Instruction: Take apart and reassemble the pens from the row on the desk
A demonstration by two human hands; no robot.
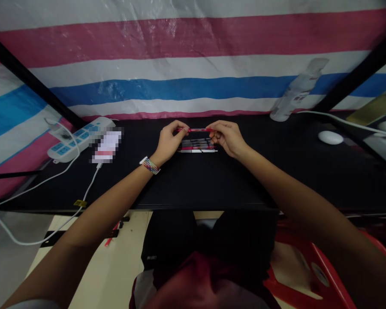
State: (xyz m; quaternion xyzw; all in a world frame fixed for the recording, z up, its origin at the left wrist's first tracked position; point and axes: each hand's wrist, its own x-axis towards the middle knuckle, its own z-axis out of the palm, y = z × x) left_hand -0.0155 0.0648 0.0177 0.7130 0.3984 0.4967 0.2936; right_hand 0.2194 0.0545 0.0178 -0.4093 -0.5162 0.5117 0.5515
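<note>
A red pen (197,130) lies level between my two hands, just beyond a row of pens. My left hand (172,139) pinches its left end between thumb and fingers, and a woven band circles that wrist. At the pen's right end, the fingers of my right hand (227,136) are closed on it. Nearer to me, several dark pens (196,142) rest side by side on the black table (199,184), with another red pen and a white pen (197,151) at the near edge of the row. My fingers partly cover the ends of the pens.
To the left lie a white power strip (82,139) and a phone (107,146) with a white cable (90,186). At the back right a clear bottle (296,92) stands near a white mouse (330,137). A striped sheet (180,90) hangs behind the table; a red stool (328,270) is below right.
</note>
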